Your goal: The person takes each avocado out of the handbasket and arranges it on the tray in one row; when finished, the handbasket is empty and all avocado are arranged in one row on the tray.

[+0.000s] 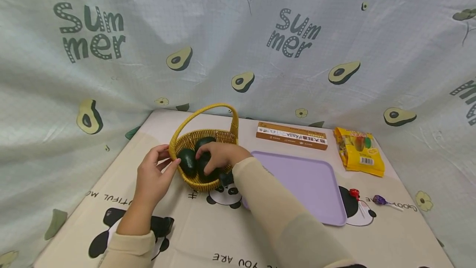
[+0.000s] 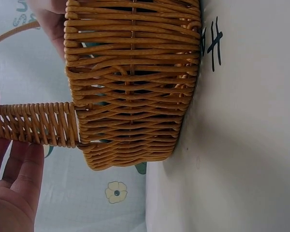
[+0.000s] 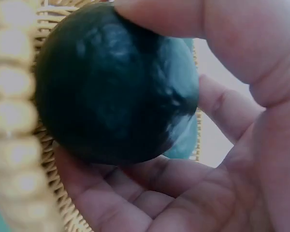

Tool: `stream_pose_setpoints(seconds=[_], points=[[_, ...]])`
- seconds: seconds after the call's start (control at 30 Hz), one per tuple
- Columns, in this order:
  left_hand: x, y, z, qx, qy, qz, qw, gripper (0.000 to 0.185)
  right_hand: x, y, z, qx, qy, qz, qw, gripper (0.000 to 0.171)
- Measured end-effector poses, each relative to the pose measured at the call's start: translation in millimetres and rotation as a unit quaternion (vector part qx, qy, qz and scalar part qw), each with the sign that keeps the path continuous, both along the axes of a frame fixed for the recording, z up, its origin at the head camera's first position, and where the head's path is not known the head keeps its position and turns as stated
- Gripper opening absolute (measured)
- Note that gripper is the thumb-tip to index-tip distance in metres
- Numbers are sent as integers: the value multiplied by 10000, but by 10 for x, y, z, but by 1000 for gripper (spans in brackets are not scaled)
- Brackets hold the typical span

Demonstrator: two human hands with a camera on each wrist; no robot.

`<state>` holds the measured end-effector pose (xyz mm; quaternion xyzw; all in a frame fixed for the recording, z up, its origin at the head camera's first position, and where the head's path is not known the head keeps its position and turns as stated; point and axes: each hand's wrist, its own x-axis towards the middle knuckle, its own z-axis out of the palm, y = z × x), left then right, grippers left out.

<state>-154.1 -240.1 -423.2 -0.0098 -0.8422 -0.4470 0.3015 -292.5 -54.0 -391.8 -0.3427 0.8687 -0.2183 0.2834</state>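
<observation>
Tabletop basket (image 1: 202, 164) of dark avocados (image 1: 187, 160)

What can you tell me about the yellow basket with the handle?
The basket is woven from golden-yellow wicker, with a tall arched handle wrapped in the same strands. It stands upright on the panda-print table cover, left of the purple tray. Three dark green avocados lie inside. The left hand touches its rim by the handle's base, and the right hand reaches inside, fingers curled round one avocado. The left wrist view shows gaps in the weave.
</observation>
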Motion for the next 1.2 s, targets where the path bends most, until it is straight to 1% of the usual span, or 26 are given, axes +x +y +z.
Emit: stream_pose_setpoints(seconds=[0.17, 0.33, 0.5, 0.67, 0.83, 1.07, 1.2], points=[[-22, -5, 1, 29, 75, -21, 10000, 45, -24, 62, 38, -359, 59, -145, 9992, 62], [-21, -4, -3, 51, 52, -47, 10000, 45, -40, 122, 17, -726, -147, -446, 9963, 75], [-14, 5, -6, 4, -10, -9, 10000, 47, -40, 185, 8, -1050, -244, -634, 9922, 80], [-16, 10, -1, -9, 7, -4, 10000, 48, -25, 262, 54, -1461, -437, -617, 9864, 83], [-16, 8, 5, -33, 3, 55, 10000, 48, -15, 328, 104, -1887, -631, -576, 9783, 83], [-10, 9, -8, -48, -47, 121, 9999, 48, 24, 424, 150, -2259, -478, -433, 9720, 94], [-13, 10, -8, -45, -21, 115, 9999, 46, 59, 490, 184, -2377, -400, -517, 9691, 91]])
